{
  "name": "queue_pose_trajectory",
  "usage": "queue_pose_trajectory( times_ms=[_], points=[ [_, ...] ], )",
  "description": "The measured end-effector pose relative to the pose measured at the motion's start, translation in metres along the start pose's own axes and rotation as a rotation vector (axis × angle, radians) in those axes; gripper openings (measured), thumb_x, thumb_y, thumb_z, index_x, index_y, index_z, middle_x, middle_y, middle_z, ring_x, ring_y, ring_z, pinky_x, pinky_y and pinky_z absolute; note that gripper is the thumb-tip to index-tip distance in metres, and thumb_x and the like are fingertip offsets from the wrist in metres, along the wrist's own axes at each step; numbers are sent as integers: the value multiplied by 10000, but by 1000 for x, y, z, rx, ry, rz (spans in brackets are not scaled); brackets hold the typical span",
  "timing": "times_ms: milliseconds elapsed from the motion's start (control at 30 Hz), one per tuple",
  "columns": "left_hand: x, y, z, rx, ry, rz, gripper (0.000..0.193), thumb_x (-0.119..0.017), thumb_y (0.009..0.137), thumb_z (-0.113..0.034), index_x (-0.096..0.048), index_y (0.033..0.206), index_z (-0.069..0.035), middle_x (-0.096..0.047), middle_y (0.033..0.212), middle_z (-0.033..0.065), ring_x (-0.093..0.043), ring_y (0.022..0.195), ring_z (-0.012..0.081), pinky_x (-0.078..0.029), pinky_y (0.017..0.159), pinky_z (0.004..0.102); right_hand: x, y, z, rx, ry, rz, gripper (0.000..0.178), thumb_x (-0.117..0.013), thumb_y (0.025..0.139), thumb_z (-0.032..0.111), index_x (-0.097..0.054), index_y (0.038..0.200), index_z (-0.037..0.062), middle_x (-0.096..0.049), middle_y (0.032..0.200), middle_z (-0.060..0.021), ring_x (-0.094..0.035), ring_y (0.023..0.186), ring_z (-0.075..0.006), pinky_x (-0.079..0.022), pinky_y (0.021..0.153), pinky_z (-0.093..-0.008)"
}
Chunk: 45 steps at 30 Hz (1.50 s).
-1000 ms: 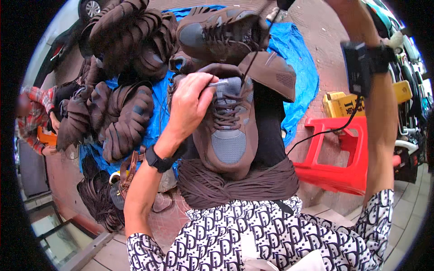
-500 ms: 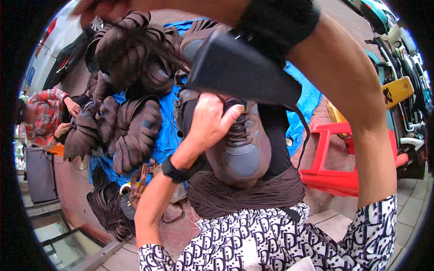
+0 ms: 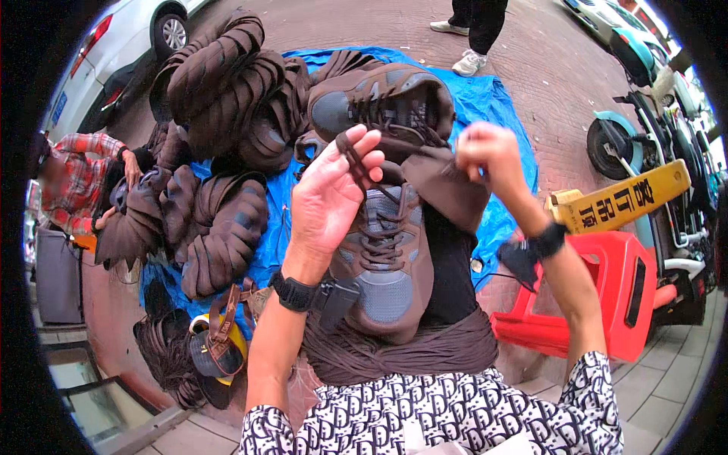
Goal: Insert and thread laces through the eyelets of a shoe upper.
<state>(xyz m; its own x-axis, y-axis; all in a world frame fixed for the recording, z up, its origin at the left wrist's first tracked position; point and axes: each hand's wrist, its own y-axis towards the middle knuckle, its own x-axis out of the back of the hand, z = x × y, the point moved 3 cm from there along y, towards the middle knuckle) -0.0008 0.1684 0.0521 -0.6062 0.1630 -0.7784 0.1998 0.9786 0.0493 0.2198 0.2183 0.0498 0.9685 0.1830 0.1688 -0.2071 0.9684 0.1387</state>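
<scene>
My left hand is raised over my lap with its fingers curled, and a dark brown shoelace runs across them. Beneath it, a brown and grey-blue shoe upper lies on my lap, toe toward me and laced up the front. My right hand is closed and blurred, at the edge of a smeared brown flat piece; what its fingers pinch is hidden. Farther off lies another laced shoe upper. A thick bundle of brown laces is draped across my lap.
Stacked brown uppers pile up at the left on a blue tarp. A co-worker handles more uppers at far left. At right are a red plastic stool, a yellow board and parked scooters. Another person's legs stand beyond.
My right arm has swung back from the far left across to the right, uncovering the uppers. My left hand has lifted off the shoe upper, its palm turned up with lace over the fingers.
</scene>
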Motion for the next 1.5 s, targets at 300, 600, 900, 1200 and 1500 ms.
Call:
queue_pose_trajectory(
  times_ms=[300, 600, 900, 1200, 1500],
  points=[
    [-20, -13, 5, -180, 1121, 168, 434, -518, 806, -73, -439, 1230, -22, -592, 977, 101, -565, 855, 158, -449, 761, 266, -77, -39, 69, 694, -132, 288, 150, -683, 631, 71, -606, 757, 51, -600, 694, -65, -595, 615, -188, -473, 561, -279],
    [-17, -10, 5, -61, 932, 238, 291, -394, 838, -48, -462, 1110, 30, -575, 924, 70, -553, 832, 146, -444, 782, 285, -72, -5, 94, 255, 221, 324, 61, -626, 703, -40, -629, 754, -7, -588, 632, -23, -544, 546, -62, -424, 475, -178],
    [-12, -9, 5, 97, 693, 136, 356, -430, 839, -70, -429, 1178, 37, -548, 872, 50, -546, 769, 129, -433, 729, 253, -48, -16, 78, 366, -111, 277, 271, -651, 661, 18, -623, 930, 9, -573, 818, -35, -564, 673, -105, -473, 610, -239],
    [-5, -8, 8, 61, 675, 170, 338, -425, 860, -78, -418, 1178, 37, -569, 908, 71, -551, 800, 136, -457, 760, 268, -48, -26, 68, 813, -864, 360, 294, -687, 619, 198, -628, 890, 100, -560, 739, -49, -568, 734, -223, -440, 617, -344],
    [0, -6, 11, 13, 693, 143, 333, -418, 870, -72, -407, 1185, 33, -583, 933, 66, -546, 851, 119, -442, 789, 257, -54, -43, 53, 428, -431, 364, 338, -678, 645, 99, -609, 976, 96, -599, 748, -107, -596, 680, -230, -477, 614, -320]
  ],
)
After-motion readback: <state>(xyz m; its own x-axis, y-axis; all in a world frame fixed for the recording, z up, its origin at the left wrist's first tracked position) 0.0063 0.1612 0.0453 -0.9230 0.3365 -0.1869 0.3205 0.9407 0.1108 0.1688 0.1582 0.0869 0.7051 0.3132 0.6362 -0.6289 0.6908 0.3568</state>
